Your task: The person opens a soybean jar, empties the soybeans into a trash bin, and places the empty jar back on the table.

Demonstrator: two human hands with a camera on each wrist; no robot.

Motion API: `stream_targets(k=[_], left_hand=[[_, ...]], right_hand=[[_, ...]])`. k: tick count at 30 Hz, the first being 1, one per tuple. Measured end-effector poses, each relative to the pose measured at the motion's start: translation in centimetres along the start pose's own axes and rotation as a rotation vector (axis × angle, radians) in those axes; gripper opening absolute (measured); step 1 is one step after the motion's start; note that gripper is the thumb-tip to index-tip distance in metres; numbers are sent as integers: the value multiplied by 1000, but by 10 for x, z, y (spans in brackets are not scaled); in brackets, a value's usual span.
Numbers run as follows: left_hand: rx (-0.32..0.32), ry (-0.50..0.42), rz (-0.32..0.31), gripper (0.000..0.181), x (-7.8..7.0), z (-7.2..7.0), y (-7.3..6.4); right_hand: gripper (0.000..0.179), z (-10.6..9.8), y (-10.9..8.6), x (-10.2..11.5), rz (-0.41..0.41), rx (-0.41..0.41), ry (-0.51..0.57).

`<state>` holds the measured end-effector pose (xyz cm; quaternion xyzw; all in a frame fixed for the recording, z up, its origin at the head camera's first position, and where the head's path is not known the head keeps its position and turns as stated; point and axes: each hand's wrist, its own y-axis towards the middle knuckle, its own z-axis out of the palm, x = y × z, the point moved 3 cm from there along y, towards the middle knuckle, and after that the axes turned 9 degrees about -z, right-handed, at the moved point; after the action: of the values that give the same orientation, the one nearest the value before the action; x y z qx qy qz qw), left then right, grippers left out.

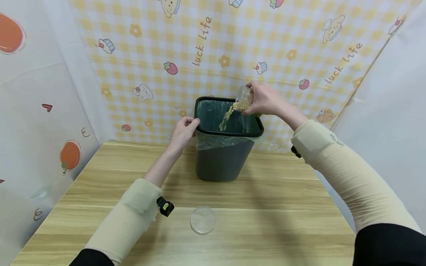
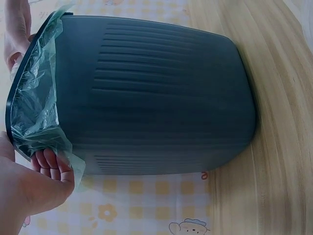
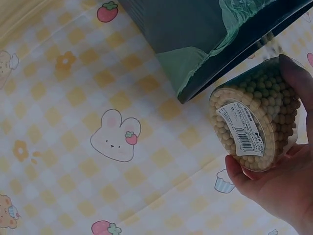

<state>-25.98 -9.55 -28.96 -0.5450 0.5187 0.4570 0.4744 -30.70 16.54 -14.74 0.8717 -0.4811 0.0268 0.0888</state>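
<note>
My right hand point(image 1: 264, 99) grips a clear plastic jar point(image 3: 261, 115) full of small round soybeans point(image 1: 244, 105), tilted over the rim of a dark grey trash can point(image 1: 217, 162). A stream of beans falls from its mouth into the can. On the jar's bottom is a white barcode label point(image 3: 243, 128). At the can's left corner my left hand point(image 1: 183, 129) pinches the black rim, thumb on top and fingers curled below against the liner. A thin green bag point(image 2: 36, 105) lines the can and folds over the outside. Beans at the can's bottom are hidden.
A clear round lid point(image 1: 202, 220) lies on the wood-grain table point(image 1: 133, 166) in front of the can. Behind stands a yellow checked backdrop point(image 1: 149, 62) with cartoon prints. White sheets point(image 1: 392, 111) close off both sides.
</note>
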Motion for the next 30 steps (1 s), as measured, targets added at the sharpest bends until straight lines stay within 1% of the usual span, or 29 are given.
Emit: stream_targets(k=[7,17,30], left_hand=[[-2,-6,-3,35,1,0,0],[-2,4,-2,36,-1,1,-2],[-15,-16,8,34,0,3,0]], right_hand=[[96,-1,-2,1,-3,-8,-46],[96,-2,-3,1,-11,-15,-70],[95,-1,-1,2,-18,-14,-94]])
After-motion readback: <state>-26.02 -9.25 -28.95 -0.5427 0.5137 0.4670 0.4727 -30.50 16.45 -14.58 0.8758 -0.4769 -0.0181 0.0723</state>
